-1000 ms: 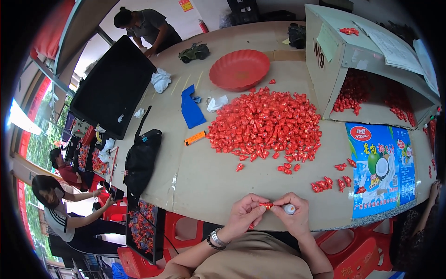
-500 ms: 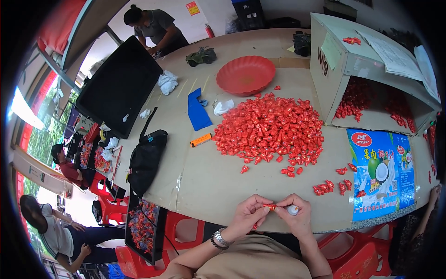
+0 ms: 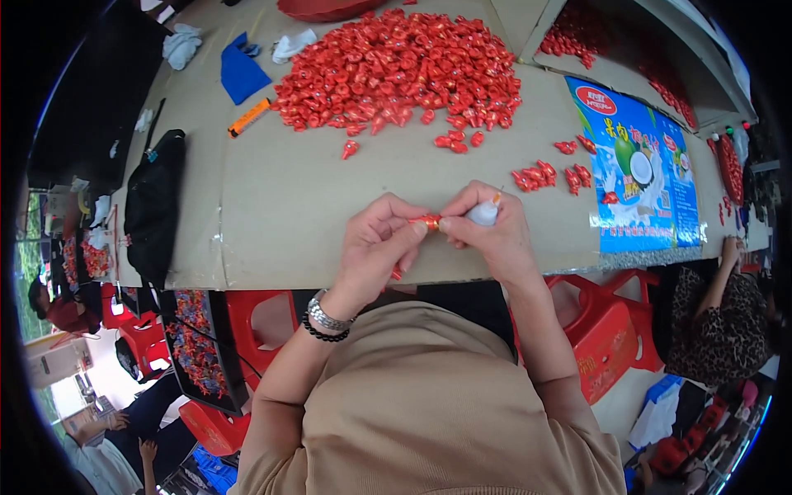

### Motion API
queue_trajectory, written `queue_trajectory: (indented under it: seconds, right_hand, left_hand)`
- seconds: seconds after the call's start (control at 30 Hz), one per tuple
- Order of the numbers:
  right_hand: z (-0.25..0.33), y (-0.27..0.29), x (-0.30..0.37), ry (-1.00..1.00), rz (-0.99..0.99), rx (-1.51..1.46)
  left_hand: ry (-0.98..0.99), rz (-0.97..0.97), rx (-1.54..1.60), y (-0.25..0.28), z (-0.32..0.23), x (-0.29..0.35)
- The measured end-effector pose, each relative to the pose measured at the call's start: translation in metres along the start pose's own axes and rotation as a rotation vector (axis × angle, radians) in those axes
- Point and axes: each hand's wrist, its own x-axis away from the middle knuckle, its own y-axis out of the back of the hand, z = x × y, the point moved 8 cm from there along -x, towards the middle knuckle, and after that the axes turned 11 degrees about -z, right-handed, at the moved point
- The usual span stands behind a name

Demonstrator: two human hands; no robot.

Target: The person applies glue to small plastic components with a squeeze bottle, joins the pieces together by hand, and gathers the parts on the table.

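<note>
Between the fingertips of both hands is a small glossy red plastic piece (image 3: pixel 427 221) with a gold-coloured band. My left hand (image 3: pixel 373 239) pinches its left end with thumb and index finger. A second red piece (image 3: pixel 397 273) shows below the left fingers, partly hidden. My right hand (image 3: pixel 502 235) pinches the right end and also keeps a small white bottle (image 3: pixel 484 213) with an orange tip tucked against its fingers. Both hands are closed, just above the near table edge. Ahead of them spreads a large pile of red pieces (image 3: pixel 404 70).
Loose red pieces (image 3: pixel 535 176) lie right of my hands, beside a blue printed sheet (image 3: pixel 631 165). A pale box (image 3: pixel 660 33) holding more stands behind. Left are an orange stick-like item (image 3: pixel 249 117), blue cloth (image 3: pixel 242 70) and black bag (image 3: pixel 155 206). Red stools (image 3: pixel 606 338) stand below the table edge.
The view has tilted downward, so the table and pile sit higher in the picture and more of my torso shows. Both hands keep their pinch on the red piece; the bottle remains in my right hand.
</note>
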Motion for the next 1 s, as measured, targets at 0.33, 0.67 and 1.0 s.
queue_trajectory:
  seconds: [0.33,0.67,1.0]
  right_hand:
    - [-0.0040,0.0043,0.0083,-0.126,-0.009,-0.003]
    - [-0.0036,0.0038,0.0067,-0.151,-0.011,-0.010]
    - [-0.0044,0.0023,0.0049,-0.159,-0.007,0.032]
  left_hand:
    - [0.027,0.048,0.051,-0.0048,0.0029,0.0060]
    - [0.008,0.044,0.017,-0.0038,0.0031,0.0035]
    - [0.018,0.034,0.015,-0.0029,0.0019,0.0009]
